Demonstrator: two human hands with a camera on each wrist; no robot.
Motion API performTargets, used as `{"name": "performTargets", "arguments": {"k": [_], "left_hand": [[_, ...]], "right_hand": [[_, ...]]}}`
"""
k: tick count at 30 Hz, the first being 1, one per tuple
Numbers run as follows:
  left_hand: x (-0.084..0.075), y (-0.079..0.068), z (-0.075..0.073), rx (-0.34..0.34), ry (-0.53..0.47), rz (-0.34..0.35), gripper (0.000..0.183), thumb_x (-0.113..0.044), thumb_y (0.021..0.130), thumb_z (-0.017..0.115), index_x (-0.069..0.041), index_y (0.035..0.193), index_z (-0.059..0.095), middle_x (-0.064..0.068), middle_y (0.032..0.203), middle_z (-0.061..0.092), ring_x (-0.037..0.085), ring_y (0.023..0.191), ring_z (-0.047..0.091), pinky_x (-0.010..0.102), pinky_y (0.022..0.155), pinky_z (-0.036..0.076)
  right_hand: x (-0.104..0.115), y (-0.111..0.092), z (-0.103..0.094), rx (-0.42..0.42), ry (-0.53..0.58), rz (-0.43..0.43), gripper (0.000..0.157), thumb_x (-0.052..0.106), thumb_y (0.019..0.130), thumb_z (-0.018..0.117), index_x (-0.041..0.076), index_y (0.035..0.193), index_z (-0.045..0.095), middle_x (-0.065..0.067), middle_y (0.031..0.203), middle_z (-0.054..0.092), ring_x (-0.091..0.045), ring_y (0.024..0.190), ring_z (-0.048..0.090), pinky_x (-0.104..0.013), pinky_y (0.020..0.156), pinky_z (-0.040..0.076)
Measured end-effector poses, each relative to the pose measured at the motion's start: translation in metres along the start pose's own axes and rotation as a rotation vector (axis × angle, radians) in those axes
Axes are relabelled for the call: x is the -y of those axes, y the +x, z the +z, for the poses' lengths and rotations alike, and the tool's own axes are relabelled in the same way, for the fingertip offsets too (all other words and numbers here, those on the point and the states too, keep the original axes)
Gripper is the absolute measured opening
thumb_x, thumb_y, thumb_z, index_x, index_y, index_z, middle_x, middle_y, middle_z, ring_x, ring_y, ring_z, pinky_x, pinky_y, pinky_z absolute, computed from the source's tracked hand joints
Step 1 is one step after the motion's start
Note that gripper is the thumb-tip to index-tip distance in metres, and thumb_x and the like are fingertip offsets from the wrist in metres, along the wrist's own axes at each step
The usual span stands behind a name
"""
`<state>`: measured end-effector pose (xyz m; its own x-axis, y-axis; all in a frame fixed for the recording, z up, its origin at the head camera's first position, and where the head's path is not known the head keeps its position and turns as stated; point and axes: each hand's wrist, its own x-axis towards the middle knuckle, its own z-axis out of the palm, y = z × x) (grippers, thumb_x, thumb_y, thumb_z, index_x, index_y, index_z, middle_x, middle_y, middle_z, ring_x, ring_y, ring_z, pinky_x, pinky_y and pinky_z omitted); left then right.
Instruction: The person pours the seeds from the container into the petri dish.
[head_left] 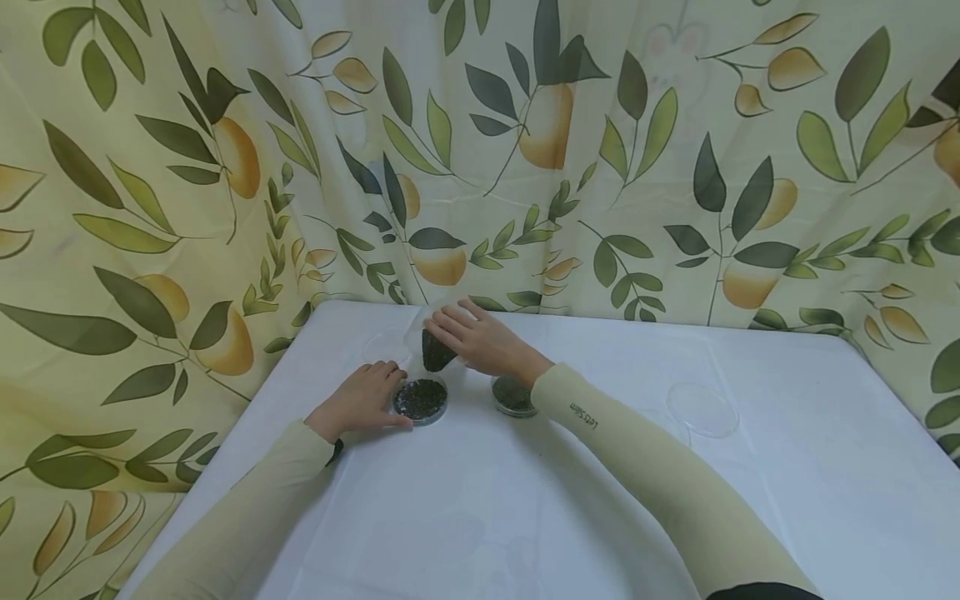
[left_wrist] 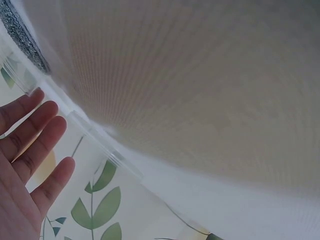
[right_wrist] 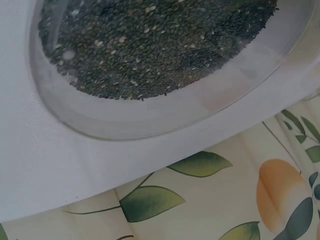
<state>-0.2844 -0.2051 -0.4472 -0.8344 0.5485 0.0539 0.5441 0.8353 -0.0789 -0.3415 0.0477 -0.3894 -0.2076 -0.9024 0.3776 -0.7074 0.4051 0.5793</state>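
My right hand (head_left: 480,337) grips a clear round dish (right_wrist: 135,120) by its edge, tipped steeply. Small dark seeds (right_wrist: 150,50), with a few pale ones among them, are gathered to one side of it. Right below stands a shallow clear dish of dark flakes or seeds (head_left: 421,400) on the table. My left hand (head_left: 360,402) lies around the left side of this lower dish, its thumb at the near rim and fingertips at the far left. In the left wrist view its fingers (left_wrist: 42,145) are spread and nearly straight.
Partly behind the right forearm, another shallow dish of dark contents (head_left: 513,397) stands on the white table (head_left: 450,517). A clear round lid or dish (head_left: 703,409) lies to the right, another clear disc (head_left: 384,346) at the far left. A leaf-patterned curtain (head_left: 337,167) hangs behind the table.
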Motion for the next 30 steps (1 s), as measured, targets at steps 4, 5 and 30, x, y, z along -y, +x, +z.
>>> {"name": "performTargets", "arguments": {"k": [4, 5, 30], "left_hand": [[0.001, -0.001, -0.001, -0.009, 0.0, 0.006, 0.087, -0.071, 0.073, 0.059, -0.001, 0.125, 0.053, 0.012, 0.118, 0.056, 0.026, 0.108, 0.053, 0.045, 0.094, 0.044], [0.001, -0.001, -0.001, -0.013, -0.002, 0.009, 0.087, -0.071, 0.073, 0.059, -0.001, 0.125, 0.053, 0.012, 0.118, 0.056, 0.026, 0.107, 0.053, 0.045, 0.093, 0.044], [0.0, -0.002, -0.002, -0.028, -0.007, 0.021, 0.084, -0.068, 0.073, 0.062, -0.001, 0.123, 0.054, 0.012, 0.117, 0.058, 0.026, 0.106, 0.054, 0.044, 0.091, 0.045]], "right_hand": [[0.003, 0.004, -0.001, -0.036, -0.025, -0.016, 0.077, 0.037, 0.075, 0.076, 0.008, 0.138, 0.043, -0.006, 0.135, 0.053, -0.021, 0.126, 0.049, -0.04, 0.108, 0.036], [0.004, 0.005, -0.001, -0.049, -0.024, -0.019, 0.077, 0.037, 0.074, 0.076, 0.008, 0.137, 0.043, -0.006, 0.135, 0.053, -0.021, 0.125, 0.049, -0.04, 0.107, 0.037], [0.012, 0.016, -0.004, -0.028, -0.022, 0.01, 0.077, 0.037, 0.075, 0.076, 0.008, 0.138, 0.044, -0.006, 0.136, 0.053, -0.02, 0.127, 0.049, -0.04, 0.108, 0.036]]}}
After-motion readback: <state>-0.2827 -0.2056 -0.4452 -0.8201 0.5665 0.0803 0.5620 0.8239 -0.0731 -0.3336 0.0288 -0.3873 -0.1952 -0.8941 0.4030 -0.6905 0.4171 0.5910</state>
